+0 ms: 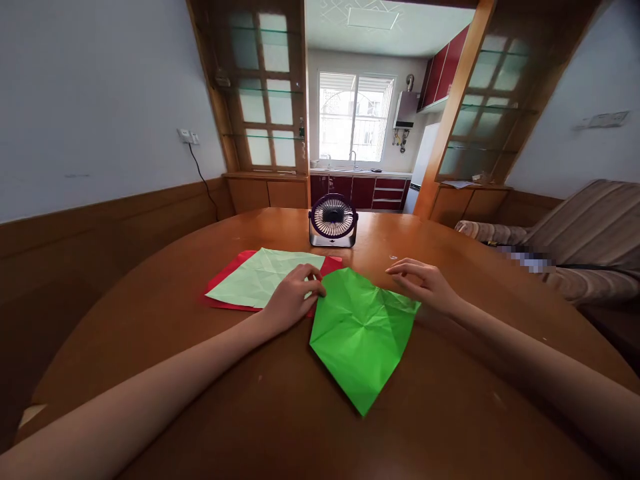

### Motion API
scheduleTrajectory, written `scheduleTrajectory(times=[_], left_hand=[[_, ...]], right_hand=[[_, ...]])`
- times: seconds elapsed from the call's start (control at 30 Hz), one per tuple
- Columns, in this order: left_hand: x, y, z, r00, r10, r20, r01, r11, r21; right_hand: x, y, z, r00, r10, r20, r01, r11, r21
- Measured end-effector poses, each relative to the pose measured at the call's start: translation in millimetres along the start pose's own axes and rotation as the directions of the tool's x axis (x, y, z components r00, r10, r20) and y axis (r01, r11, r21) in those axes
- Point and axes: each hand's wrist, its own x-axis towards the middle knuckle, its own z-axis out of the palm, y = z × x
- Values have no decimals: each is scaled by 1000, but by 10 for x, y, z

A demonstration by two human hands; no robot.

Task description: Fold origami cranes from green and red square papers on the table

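Note:
A bright green sheet of paper (363, 347), creased with fold lines that meet near its middle, lies on the table with one corner toward me. My left hand (295, 297) is at its upper left edge, with thumb and fingertips closed on the paper there. Just off the upper right edge is my right hand (425, 283), its fingers bent and thumb apart, holding nothing. Left of the green sheet lies a pale green creased sheet (260, 273) on top of red paper (220, 287). My left hand and forearm cover part of both.
Beyond the papers, a small dark fan (333, 217) stands upright on the round wooden table (200, 373). A striped armchair (590, 233) is off to the right. A cable (203, 175) hangs from the wall socket on the left.

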Motion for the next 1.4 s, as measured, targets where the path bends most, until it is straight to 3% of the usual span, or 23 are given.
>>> scheduleTrajectory(times=[0.13, 0.33, 0.43, 0.6, 0.7, 0.77, 0.83, 0.9, 1.0, 1.3, 1.4], left_hand=[[16, -60, 47, 992, -86, 93, 89, 996, -21], [26, -11, 47, 980, -117, 161, 96, 986, 136], [29, 70, 67, 979, -96, 180, 69, 986, 150], [1, 140, 135, 953, -5, 303, -32, 993, 116], [-6, 126, 136, 938, 29, 346, -71, 991, 110], [1, 106, 109, 920, 47, 390, -99, 989, 114], [9, 81, 65, 896, 79, 437, -140, 984, 108], [15, 49, 16, 876, 127, 465, -186, 979, 83], [14, -1, -46, 864, 175, 472, -227, 972, 55], [2, -22, -72, 862, 151, 484, -203, 977, 57], [-10, -39, -58, 868, 159, 470, -202, 978, 42]], right_hand=[[68, 116, 91, 977, 208, 37, -206, 977, -59], [277, 307, 303, 904, 385, 185, -375, 923, -86], [408, 367, 387, 877, 437, 200, -428, 899, -89], [575, 403, 507, 833, 516, 201, -523, 852, -20], [587, 388, 557, 767, 578, 279, -629, 764, 146], [561, 366, 572, 714, 591, 375, -697, 651, 301], [522, 336, 569, 694, 580, 427, -720, 556, 415], [479, 307, 553, 709, 562, 426, -704, 530, 472], [412, 284, 533, 761, 529, 375, -646, 563, 516], [192, 308, 583, 891, 386, 237, -453, 742, 495], [139, 255, 563, 939, 288, 189, -340, 858, 385]])
